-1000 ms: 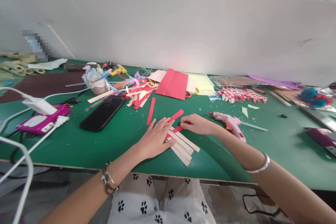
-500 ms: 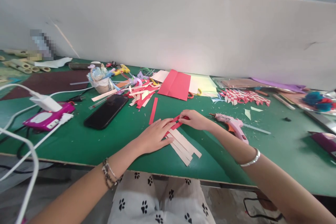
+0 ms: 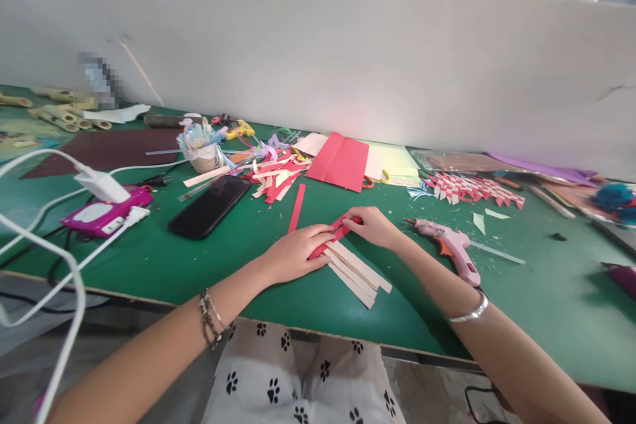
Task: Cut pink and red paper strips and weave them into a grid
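Note:
My left hand [image 3: 298, 253] rests low over the table, its fingers and thumb closed around the near end of the red paper strips [image 3: 340, 233]. At their far end, my right hand [image 3: 370, 226] pinches the red paper between thumb and fingertips. Several pale paper strips [image 3: 358, 271] fan out side by side from under the red ones, toward the table's front edge. Just beyond my left hand lies a loose red strip [image 3: 297, 207]. The fingers partly hide where red and pale strips meet.
A pink glue gun [image 3: 454, 248] lies right of my right hand. At left are a black phone [image 3: 211, 207] and a purple power strip [image 3: 106, 213] with white cables. Behind are a red sheet [image 3: 340, 162], scattered paper strips [image 3: 278, 175] and red-and-white woven paper [image 3: 472, 189].
The view has shifted slightly, so the table things appear farther right. Both hands stay at the red strips; the left fingers have drawn closer together, exposing more red paper between the hands.

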`<state>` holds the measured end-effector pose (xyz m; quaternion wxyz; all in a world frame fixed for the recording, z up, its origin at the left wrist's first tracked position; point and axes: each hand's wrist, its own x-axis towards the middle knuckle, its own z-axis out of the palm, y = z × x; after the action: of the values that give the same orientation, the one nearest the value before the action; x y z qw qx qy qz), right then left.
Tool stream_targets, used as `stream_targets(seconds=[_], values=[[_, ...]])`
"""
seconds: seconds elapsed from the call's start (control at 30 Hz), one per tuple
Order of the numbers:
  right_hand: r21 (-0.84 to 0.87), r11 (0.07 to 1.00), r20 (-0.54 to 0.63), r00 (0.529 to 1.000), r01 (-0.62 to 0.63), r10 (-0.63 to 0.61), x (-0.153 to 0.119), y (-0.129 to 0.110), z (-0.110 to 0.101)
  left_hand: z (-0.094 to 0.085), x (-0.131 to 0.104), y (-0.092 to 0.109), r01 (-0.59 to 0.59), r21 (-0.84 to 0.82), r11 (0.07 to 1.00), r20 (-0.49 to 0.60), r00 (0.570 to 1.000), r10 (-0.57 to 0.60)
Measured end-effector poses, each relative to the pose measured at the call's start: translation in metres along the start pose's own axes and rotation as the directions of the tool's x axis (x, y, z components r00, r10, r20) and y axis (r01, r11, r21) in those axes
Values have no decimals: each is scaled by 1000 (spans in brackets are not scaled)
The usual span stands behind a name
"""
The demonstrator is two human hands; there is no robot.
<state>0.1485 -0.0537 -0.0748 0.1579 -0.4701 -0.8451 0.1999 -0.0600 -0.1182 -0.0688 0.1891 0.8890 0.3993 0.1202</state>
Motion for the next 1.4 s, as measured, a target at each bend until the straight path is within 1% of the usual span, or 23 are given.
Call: stream_targets(seconds=[0.13,0.33,0.4,0.47,0.53,0.63,0.67,0.7,0.73,0.8,0.87,0.93,1.0,1.07,1.13,1.2,1.3,1.4], values=[[-13,1000,-31,999,-16,16,1,1,1,-1,-2,-4,-17,-17,1000,17,1000,17],[-42,998,-74,997,-38,35,2,3,8,-1,-5,-8,-62,-31,998,64,996,63],[-43,998,-90,995,-42,38,2,3,9,-1,-5,-8,-59,-25,998,37,998,60],[-50,998,-116,992,-49,43,1,1,9,-1,-5,-7,-32,-2,999,-34,999,32],[-76,994,-174,983,-77,62,-1,-3,6,-2,-7,-8,0,34,999,-96,995,3],[-168,975,-301,950,-142,86,-10,-14,-4,-5,-11,-11,-1,82,997,-109,994,10],[-201,969,-326,943,-143,72,-14,-19,-7,-7,-13,-13,-10,89,996,-99,995,18],[-224,967,-326,944,-119,41,-19,-25,-10,-8,-14,-14,-14,89,996,-91,996,22],[-233,970,-298,955,-71,-2,-24,-31,-12,-9,-15,-15,-12,84,996,-82,996,19],[-210,975,-163,981,73,-108,-32,-42,-12,-10,-17,-16,18,64,998,-78,997,-13],[-188,964,-25,980,187,-195,-39,-50,-6,-10,-18,-13,56,30,998,-77,996,-54],[-212,948,53,971,237,-231,-42,-54,1,-8,-19,-8,76,-9,997,-63,995,-76],[-240,942,79,972,234,-221,-42,-54,7,-7,-20,-3,88,-46,995,-46,995,-90],[-237,947,81,976,217,-203,-42,-51,8,-7,-21,1,107,-83,991,-36,993,-110],[-195,952,95,971,236,-221,-43,-47,4,-8,-22,5,129,-123,984,-43,990,-135],[-122,958,112,963,260,-247,-47,-44,-3,-9,-25,7,136,-146,980,-72,986,-148],[-28,962,129,955,272,-267,-52,-43,-10,-6,-29,10,116,-91,989,-118,985,-127],[-56,965,114,961,258,-250,-54,-44,-7,2,-33,14,156,54,986,-194,970,-143]])
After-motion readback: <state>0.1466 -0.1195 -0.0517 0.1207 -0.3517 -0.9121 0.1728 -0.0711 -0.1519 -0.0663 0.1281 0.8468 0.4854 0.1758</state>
